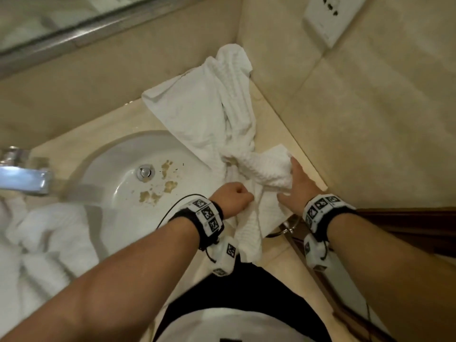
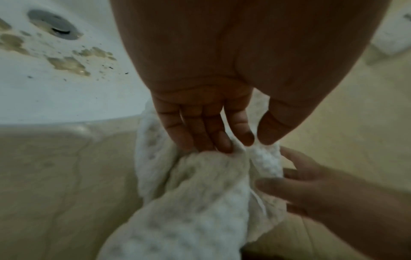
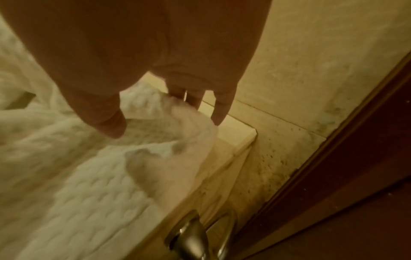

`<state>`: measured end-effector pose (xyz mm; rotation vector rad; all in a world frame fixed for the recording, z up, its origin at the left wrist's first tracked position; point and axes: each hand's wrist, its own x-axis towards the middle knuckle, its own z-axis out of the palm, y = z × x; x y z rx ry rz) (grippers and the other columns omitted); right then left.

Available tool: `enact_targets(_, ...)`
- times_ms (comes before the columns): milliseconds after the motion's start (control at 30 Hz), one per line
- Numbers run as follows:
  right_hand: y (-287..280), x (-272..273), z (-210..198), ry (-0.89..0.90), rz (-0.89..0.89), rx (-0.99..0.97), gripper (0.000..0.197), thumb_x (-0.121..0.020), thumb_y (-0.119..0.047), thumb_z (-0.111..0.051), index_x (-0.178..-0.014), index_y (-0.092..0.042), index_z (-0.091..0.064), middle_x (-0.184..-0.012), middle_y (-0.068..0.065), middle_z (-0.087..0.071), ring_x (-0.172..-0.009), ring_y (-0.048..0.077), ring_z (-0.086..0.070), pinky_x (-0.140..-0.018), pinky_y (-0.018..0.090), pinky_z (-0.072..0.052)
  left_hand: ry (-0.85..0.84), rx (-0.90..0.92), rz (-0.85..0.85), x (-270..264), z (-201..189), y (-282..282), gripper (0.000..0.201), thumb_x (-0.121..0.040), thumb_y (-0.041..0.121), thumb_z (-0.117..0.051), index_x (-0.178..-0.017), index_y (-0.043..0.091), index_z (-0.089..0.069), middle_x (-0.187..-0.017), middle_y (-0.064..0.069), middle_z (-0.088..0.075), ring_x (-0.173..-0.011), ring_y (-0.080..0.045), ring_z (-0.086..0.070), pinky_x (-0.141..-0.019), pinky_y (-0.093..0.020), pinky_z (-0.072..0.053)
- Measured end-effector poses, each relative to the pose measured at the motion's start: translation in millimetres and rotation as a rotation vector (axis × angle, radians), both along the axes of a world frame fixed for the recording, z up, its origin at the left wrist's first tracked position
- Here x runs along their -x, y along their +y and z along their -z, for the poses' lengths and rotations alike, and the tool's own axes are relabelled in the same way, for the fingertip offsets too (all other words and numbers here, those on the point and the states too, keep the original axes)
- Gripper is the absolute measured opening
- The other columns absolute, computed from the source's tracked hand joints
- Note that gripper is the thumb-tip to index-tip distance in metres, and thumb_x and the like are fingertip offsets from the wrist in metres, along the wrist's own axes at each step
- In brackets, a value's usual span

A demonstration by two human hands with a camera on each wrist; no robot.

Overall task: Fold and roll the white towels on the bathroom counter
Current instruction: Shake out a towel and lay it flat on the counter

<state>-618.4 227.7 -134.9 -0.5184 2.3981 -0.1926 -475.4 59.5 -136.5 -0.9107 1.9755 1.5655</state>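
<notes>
A pile of white towels (image 1: 197, 114) lies crumpled on the beige counter (image 1: 276, 112), right of the sink. Its near end, a waffle-textured white towel (image 1: 266, 169), drapes over the counter's front edge. My left hand (image 1: 234, 197) is curled into a fist and pinches a bunched fold of this towel (image 2: 200, 193) between thumb and fingers (image 2: 224, 144). My right hand (image 1: 293, 181) is just to the right, its fingers over the towel's raised bundle. In the left wrist view the right hand (image 2: 300, 184) holds the same fold between thumb and fingers. The right wrist view is blurred and shows the towel (image 3: 89, 184) under my right hand (image 3: 160, 117).
A white sink (image 1: 118, 169) with brown stains and a chrome faucet (image 1: 24, 176) lie to the left. More white towels (image 1: 44, 238) are heaped at the far left. Tiled walls close the corner, with a socket (image 1: 328, 16). A metal ring (image 1: 288, 225) and a dark wooden door frame (image 1: 407, 225) lie lower right.
</notes>
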Motion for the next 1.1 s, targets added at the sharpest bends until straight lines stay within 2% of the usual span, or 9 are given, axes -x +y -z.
enact_targets(67,-1,-6,3,-0.081,-0.062,-0.141,0.107,-0.085,-0.041,-0.067,-0.155,-0.035,0.013,-0.143,0.014,-0.050,-0.115,0.033,-0.059,-0.096,0.042,-0.049,0.000,0.027,0.127,-8,3,12,0.020,-0.092,0.035,-0.065,-0.089,0.015,-0.065,-0.096,-0.005,-0.070,-0.090,-0.022,-0.066,-0.084,-0.039,-0.054)
enact_targets(133,-5,-14,5,-0.090,-0.099,-0.201,0.085,-0.090,-0.045,-0.060,-0.155,-0.022,-0.012,-0.132,0.015,-0.059,-0.108,0.032,-0.062,-0.089,0.037,-0.050,0.050,0.044,0.167,-11,3,23,0.020,-0.092,0.033,-0.066,-0.101,0.016,-0.067,-0.103,-0.001,-0.069,-0.097,-0.020,-0.065,-0.089,-0.038,-0.054)
enact_targets(267,-12,-26,-3,-0.143,-0.120,-0.031,0.040,-0.089,-0.059,-0.055,-0.096,-0.022,-0.067,-0.095,0.003,-0.069,-0.080,0.020,-0.064,-0.070,0.032,-0.052,0.102,0.038,0.181,-11,6,43,0.055,-0.081,0.039,-0.077,-0.128,0.021,-0.055,-0.114,0.001,-0.060,-0.099,-0.018,-0.061,-0.088,-0.034,-0.053)
enact_targets(367,-18,-21,-8,-0.120,-0.123,0.075,0.040,-0.082,-0.057,-0.064,-0.076,-0.018,-0.062,-0.088,0.001,-0.061,-0.074,0.016,-0.061,-0.062,0.028,-0.046,-0.019,0.269,0.325,-13,10,50,0.078,-0.071,0.051,-0.083,-0.132,0.023,-0.044,-0.121,-0.005,-0.051,-0.106,-0.027,-0.055,-0.090,-0.042,-0.053)
enact_targets(533,-13,-8,-27,0.176,-0.324,-0.254,0.041,-0.085,-0.060,-0.051,-0.079,-0.020,-0.061,-0.077,-0.002,-0.058,-0.074,0.023,-0.062,-0.068,0.030,-0.050,-0.119,0.319,0.302,-19,9,44,0.044,-0.088,0.028,-0.066,-0.123,0.014,-0.044,-0.121,-0.013,-0.061,-0.097,-0.030,-0.061,-0.076,-0.035,-0.049)
enact_targets(633,8,4,-38,0.245,-0.344,-0.433,0.030,-0.092,-0.043,-0.050,-0.073,-0.021,-0.055,-0.080,0.000,-0.061,-0.072,0.023,-0.056,-0.068,0.029,-0.045,-0.156,0.195,0.252,-18,-3,43,0.060,-0.088,0.033,-0.064,-0.144,0.018,-0.048,-0.142,-0.007,-0.054,-0.123,-0.028,-0.056,-0.094,-0.033,-0.048)
enact_targets(833,45,11,-61,-0.001,-0.565,-0.661,0.038,-0.096,-0.046,-0.049,-0.114,-0.017,-0.066,-0.122,0.007,-0.066,-0.105,0.026,-0.063,-0.097,0.042,-0.050,-0.216,0.050,0.330,-22,-17,81,0.032,-0.089,0.046,-0.065,-0.107,0.021,-0.075,-0.110,0.002,-0.073,-0.106,-0.023,-0.066,-0.098,-0.037,-0.053)
enact_targets(967,48,13,-44,0.010,-0.472,-0.435,0.067,-0.082,-0.063,-0.054,-0.130,-0.017,-0.049,-0.128,0.008,-0.058,-0.105,0.029,-0.058,-0.087,0.036,-0.048,-0.203,0.220,0.140,-24,-16,83,0.032,-0.095,0.043,-0.058,-0.109,0.017,-0.069,-0.109,-0.001,-0.068,-0.100,-0.021,-0.062,-0.085,-0.031,-0.049)
enact_targets(1100,38,15,-25,0.021,-0.440,-0.090,0.093,-0.072,-0.060,-0.062,-0.150,-0.030,-0.022,-0.145,0.003,-0.041,-0.126,0.028,-0.048,-0.101,0.042,-0.044,-0.229,0.315,0.023,-32,-9,65,0.023,-0.095,0.040,-0.057,-0.094,0.018,-0.066,-0.096,0.001,-0.066,-0.090,-0.020,-0.062,-0.074,-0.029,-0.043)
